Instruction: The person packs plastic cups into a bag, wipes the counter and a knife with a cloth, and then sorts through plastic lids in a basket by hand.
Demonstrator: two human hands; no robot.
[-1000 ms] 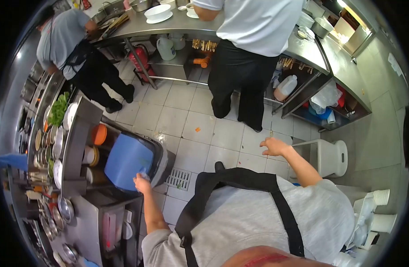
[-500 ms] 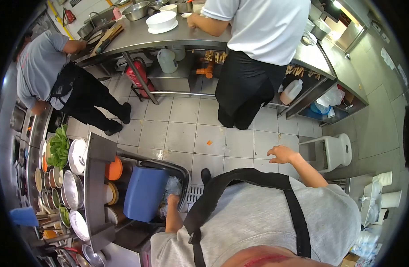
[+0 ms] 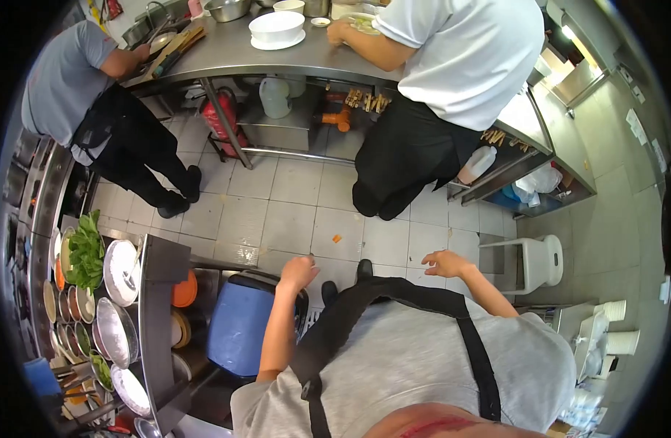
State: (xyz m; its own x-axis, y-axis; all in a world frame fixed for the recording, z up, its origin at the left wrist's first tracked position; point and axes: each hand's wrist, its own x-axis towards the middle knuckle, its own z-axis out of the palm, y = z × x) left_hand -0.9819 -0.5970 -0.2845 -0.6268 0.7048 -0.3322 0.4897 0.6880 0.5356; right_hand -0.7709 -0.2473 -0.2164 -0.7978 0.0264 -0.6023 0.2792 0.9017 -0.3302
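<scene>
Your left hand (image 3: 299, 271) hovers loosely curled and empty over the rim of the bin (image 3: 242, 328) with its blue lid. Your right hand (image 3: 445, 263) is open, empty, above bare floor tiles (image 3: 291, 219). Two co-workers stand at the worktop (image 3: 226, 51) edge. No writing is legible.

Bright, sharp, heavy fisheye vignette

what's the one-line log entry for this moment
left hand: empty, raised over bin rim | right hand: empty, open, held over floor | blue-lidded bin: lid tilted up | two other people at steel counter
</scene>
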